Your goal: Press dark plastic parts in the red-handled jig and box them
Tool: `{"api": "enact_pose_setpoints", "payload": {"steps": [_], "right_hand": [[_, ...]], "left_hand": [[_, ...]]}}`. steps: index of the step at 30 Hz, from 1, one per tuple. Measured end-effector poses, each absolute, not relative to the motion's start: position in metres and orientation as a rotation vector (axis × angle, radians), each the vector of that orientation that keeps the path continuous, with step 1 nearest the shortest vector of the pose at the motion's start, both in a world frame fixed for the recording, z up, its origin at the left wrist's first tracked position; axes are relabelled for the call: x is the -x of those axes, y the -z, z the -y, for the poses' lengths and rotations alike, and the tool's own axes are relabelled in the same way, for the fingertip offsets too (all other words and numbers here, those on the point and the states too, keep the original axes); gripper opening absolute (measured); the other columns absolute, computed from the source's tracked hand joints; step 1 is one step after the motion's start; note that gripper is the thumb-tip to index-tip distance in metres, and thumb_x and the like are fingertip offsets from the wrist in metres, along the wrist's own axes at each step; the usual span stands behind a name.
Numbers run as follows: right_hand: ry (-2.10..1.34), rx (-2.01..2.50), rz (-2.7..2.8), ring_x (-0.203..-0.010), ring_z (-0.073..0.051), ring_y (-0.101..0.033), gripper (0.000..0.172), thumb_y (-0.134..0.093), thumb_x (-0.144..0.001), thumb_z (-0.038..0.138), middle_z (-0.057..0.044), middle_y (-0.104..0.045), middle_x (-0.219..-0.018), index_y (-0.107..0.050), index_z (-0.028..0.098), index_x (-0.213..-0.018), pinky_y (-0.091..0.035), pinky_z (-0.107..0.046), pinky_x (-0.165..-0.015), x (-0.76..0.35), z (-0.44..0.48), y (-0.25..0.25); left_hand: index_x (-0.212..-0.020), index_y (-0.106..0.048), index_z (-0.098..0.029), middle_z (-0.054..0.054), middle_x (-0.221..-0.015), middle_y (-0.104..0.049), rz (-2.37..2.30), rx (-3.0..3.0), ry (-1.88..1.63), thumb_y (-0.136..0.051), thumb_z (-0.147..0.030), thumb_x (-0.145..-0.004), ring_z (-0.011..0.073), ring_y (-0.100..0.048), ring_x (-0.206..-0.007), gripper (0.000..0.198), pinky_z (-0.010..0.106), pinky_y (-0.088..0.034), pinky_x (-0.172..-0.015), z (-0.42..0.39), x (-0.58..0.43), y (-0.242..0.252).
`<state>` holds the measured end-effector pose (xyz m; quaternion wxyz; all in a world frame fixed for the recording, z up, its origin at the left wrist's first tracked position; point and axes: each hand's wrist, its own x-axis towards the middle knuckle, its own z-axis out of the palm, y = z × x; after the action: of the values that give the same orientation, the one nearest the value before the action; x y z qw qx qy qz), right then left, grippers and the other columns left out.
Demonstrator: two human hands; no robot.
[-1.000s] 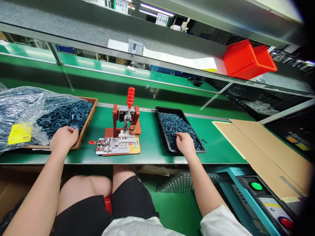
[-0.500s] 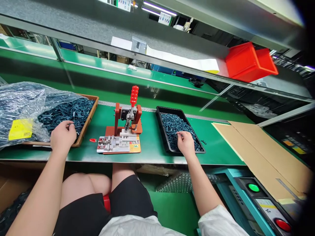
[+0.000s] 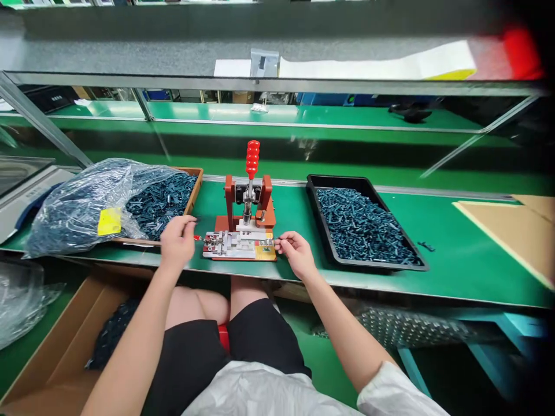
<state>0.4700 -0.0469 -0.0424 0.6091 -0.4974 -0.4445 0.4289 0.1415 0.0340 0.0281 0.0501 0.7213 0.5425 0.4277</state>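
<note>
Bright light, warped, blurred edges

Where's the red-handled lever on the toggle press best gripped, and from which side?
Probably the ribbed red grip at the lever's top, approached from the front, the person's side: it stands upright, clear above the orange press frame, and its ridges suit a closed fist.

Green bench top [image 3: 459, 277] carrying, left to right: wooden tray [image 3: 198, 185] holding dark small parts, with a clear plastic bag [image 3: 78, 214] of the same parts slumping over its left side; red-framed toggle press [image 3: 229, 199] standing mid-bench; black tray [image 3: 313, 190] heaped with dark parts; one loose dark part [image 3: 426, 247] lying just beside that tray; cardboard sheet [image 3: 489, 231] lying at the right edge.
</note>
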Motion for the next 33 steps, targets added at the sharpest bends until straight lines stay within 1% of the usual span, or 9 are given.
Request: {"api": "enact_pose_setpoints", "payload": {"steps": [5, 9, 14, 18, 21, 25, 28, 30, 33], "right_hand": [[-1.084, 1.126, 0.992, -0.067, -0.016, -0.067, 0.04, -0.075, -0.081, 0.058, -0.002, -0.071, -0.078, -0.063, 0.022, -0.094, -0.058, -0.031, -0.065, -0.461, 0.036, 0.058], [-1.042, 1.15, 1.021, -0.068, -0.017, -0.067, 0.035, -0.074, -0.082, 0.054, -0.002, -0.071, -0.077, -0.063, 0.023, -0.092, -0.058, -0.032, -0.066, -0.462, 0.04, 0.058], [-1.087, 1.147, 1.041, -0.064, -0.017, -0.067, 0.034, -0.076, -0.08, 0.051, -0.003, -0.072, -0.078, -0.06, 0.022, -0.088, -0.055, -0.029, -0.056, -0.461, 0.041, 0.056], [-1.058, 1.183, 1.054, -0.062, -0.016, -0.066, 0.033, -0.075, -0.081, 0.05, -0.002, -0.07, -0.075, -0.059, 0.022, -0.089, -0.055, -0.028, -0.053, -0.459, 0.042, 0.057], [-1.036, 1.201, 1.076, -0.066, -0.018, -0.069, 0.034, -0.074, -0.083, 0.05, -0.002, -0.07, -0.079, -0.062, 0.023, -0.098, -0.058, -0.03, -0.059, -0.455, 0.043, 0.059], [-0.916, 1.289, 1.172, -0.068, -0.02, -0.069, 0.027, -0.07, -0.086, 0.049, -0.004, -0.071, -0.082, -0.066, 0.023, -0.094, -0.059, -0.032, -0.061, -0.452, 0.042, 0.063], [-0.883, 1.31, 1.21, -0.068, -0.02, -0.068, 0.024, -0.066, -0.088, 0.045, -0.003, -0.071, -0.08, -0.067, 0.023, -0.097, -0.06, -0.033, -0.063, -0.449, 0.038, 0.063], [-0.855, 1.311, 1.282, -0.074, -0.021, -0.07, 0.021, -0.064, -0.088, 0.041, -0.004, -0.072, -0.083, -0.069, 0.023, -0.098, -0.061, -0.035, -0.07, -0.445, 0.032, 0.06], [-0.709, 1.285, 1.482, -0.096, -0.025, -0.071, 0.019, -0.062, -0.087, 0.032, -0.007, -0.074, -0.101, -0.074, 0.023, -0.099, -0.059, -0.041, -0.089, -0.436, 0.019, 0.055]], "left_hand": [[-0.118, -0.071, -0.021, 0.008, -0.1, -0.075, -1.354, -2.393, -0.826, -0.051, -0.028, -0.098, 0.0228, -0.067, -0.097, 0.029, 0.035, -0.055, -0.091, -0.015, -0.188, -0.02], [-0.1, -0.075, -0.021, 0.008, -0.096, -0.074, -1.341, -2.47, -0.617, -0.05, -0.03, -0.1, 0.0259, -0.063, -0.097, 0.027, 0.04, -0.053, -0.091, -0.023, -0.207, -0.014], [-0.088, -0.075, -0.019, 0.011, -0.118, -0.071, -1.333, -2.543, -0.484, -0.051, -0.021, -0.094, 0.0308, -0.058, -0.113, 0.025, 0.048, -0.049, -0.101, -0.028, -0.229, -0.012], [-0.088, -0.073, -0.018, 0.013, -0.107, -0.072, -1.376, -2.543, -0.408, -0.05, -0.018, -0.093, 0.0308, -0.06, -0.113, 0.024, 0.049, -0.046, -0.105, -0.022, -0.239, -0.009], [-0.091, -0.073, -0.018, 0.012, -0.108, -0.072, -1.386, -2.535, -0.404, -0.05, -0.018, -0.093, 0.0303, -0.062, -0.112, 0.023, 0.048, -0.046, -0.105, -0.02, -0.241, -0.007], [-0.094, -0.072, -0.019, 0.012, -0.107, -0.073, -1.459, -2.477, -0.392, -0.054, -0.018, -0.091, 0.0307, -0.063, -0.108, 0.019, 0.047, -0.047, -0.102, -0.022, -0.243, -0.008], [-0.095, -0.074, -0.019, 0.012, -0.112, -0.073, -1.419, -2.464, -0.339, -0.059, -0.023, -0.09, 0.0324, -0.062, -0.112, 0.017, 0.049, -0.047, -0.103, -0.025, -0.242, -0.011], [-0.097, -0.075, -0.019, 0.012, -0.118, -0.073, -1.341, -2.479, -0.286, -0.067, -0.031, -0.087, 0.0338, -0.061, -0.116, 0.018, 0.05, -0.047, -0.105, -0.027, -0.24, -0.014], [-0.103, -0.076, -0.019, 0.012, -0.123, -0.072, -1.268, -2.501, -0.254, -0.076, -0.038, -0.081, 0.0348, -0.061, -0.119, 0.029, 0.049, -0.046, -0.106, -0.03, -0.235, -0.015]]}}
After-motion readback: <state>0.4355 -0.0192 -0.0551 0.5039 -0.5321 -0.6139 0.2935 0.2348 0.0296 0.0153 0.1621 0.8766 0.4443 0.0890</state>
